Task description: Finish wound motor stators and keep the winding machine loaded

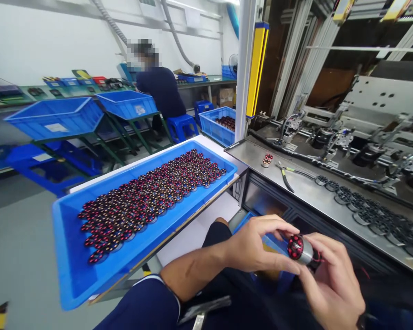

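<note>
Over my lap, both hands grip a small motor (303,251) with a silver cylindrical body and a round black end dotted with red. My left hand (258,245) reaches in from the left, index fingertip at the top rim and thumb below. Wrapped around the far end are the fingers of my right hand (337,275), which partly hide it. Thin red wires show by that end. To the left, a long blue tray (64,256) holds rows of similar black-and-red round motor parts (151,197).
A metal bench (258,158) to my right carries pliers (286,178), two small red-and-silver parts (267,160) and rows of black rings (368,208). Machine fixtures (330,137) stand behind, beside a yellow post (257,71). A seated person (161,91) works further back near blue bins (55,120).
</note>
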A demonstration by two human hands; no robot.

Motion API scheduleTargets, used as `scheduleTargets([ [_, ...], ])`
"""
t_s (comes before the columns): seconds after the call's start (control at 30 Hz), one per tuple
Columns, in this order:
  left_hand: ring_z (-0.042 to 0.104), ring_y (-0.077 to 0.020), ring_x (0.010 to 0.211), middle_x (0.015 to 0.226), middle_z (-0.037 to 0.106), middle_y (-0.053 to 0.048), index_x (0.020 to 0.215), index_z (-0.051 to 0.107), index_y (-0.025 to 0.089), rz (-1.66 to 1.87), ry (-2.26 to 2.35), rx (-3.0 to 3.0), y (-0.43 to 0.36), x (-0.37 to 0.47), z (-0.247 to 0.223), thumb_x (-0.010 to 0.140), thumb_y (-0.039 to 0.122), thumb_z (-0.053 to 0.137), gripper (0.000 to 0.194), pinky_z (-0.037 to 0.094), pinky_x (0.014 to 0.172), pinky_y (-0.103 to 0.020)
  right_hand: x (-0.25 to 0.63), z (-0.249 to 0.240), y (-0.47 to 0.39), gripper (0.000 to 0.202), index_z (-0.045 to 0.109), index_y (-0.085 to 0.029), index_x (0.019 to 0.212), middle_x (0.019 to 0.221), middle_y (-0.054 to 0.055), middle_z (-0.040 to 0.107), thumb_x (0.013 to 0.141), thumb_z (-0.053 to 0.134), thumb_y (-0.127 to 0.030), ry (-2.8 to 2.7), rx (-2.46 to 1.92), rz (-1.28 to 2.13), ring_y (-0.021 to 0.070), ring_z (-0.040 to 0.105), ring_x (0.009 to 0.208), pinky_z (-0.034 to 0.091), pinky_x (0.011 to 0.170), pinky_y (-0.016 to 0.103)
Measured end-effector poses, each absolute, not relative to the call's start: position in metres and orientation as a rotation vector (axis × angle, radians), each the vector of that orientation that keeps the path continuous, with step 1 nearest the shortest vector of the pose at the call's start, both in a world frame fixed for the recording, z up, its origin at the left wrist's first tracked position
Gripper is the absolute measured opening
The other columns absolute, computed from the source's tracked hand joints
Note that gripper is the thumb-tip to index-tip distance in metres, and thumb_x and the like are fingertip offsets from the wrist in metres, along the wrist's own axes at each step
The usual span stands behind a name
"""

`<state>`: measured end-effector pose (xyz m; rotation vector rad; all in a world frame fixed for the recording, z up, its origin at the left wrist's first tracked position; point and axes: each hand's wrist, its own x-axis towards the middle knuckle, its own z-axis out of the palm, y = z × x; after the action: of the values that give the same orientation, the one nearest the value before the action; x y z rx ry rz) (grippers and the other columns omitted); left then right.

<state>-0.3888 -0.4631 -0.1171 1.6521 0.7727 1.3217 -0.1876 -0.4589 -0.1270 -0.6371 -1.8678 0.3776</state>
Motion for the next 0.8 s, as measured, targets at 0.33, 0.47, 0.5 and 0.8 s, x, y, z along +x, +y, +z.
scheduleTargets([
  [0.33, 0.069, -0.0211, 0.098, 0.106, 0.074, -0.013, 0.115, 0.072, 0.012, 1.547, 0.861, 1.856, -0.462, -0.373, -0.122, 0.072, 0.033, 0.086, 0.05, 0.055, 0.091, -0.033, -0.184, -0.12, -0.464, 0.03, 0.059, -0.018, 0.11, 0.102, 0.008, 0.057, 0.084, 0.071, -0.009, -1.855, -0.605, 0.531, 0.0206, 0.058, 0.096, 0.05, 0.078, 0.033],
  [0.47, 0.068, -0.0215, 0.1, 0.109, 0.073, -0.013, 0.118, 0.071, 0.013, 1.581, 0.855, 1.891, -0.463, -0.371, -0.123, 0.071, 0.028, 0.085, 0.051, 0.055, 0.092, -0.034, -0.182, -0.116, -0.466, 0.013, 0.061, -0.02, 0.093, 0.09, 0.004, 0.058, 0.091, 0.062, -0.007, -1.859, -0.629, 0.595, 0.0153, 0.058, 0.085, 0.048, 0.073, 0.027],
  [0.5, 0.068, -0.0208, 0.098, 0.109, 0.072, -0.013, 0.117, 0.071, 0.013, 1.572, 0.822, 1.843, -0.463, -0.371, -0.124, 0.071, 0.026, 0.085, 0.051, 0.056, 0.089, -0.033, -0.181, -0.115, -0.467, 0.012, 0.061, -0.02, 0.091, 0.09, 0.004, 0.059, 0.092, 0.061, -0.008, -1.843, -0.672, 0.635, 0.0146, 0.059, 0.084, 0.048, 0.073, 0.026],
  [0.8, 0.068, -0.0139, 0.087, 0.108, 0.064, -0.009, 0.109, 0.071, 0.015, 1.41, 0.482, 1.212, -0.468, -0.36, -0.137, 0.063, 0.017, 0.091, 0.051, 0.059, 0.079, -0.027, -0.176, -0.109, -0.47, 0.019, 0.061, -0.022, 0.078, 0.08, 0.001, 0.057, 0.095, 0.063, -0.03, -1.693, -0.877, 1.059, 0.0104, 0.054, 0.066, 0.046, 0.056, 0.018],
])
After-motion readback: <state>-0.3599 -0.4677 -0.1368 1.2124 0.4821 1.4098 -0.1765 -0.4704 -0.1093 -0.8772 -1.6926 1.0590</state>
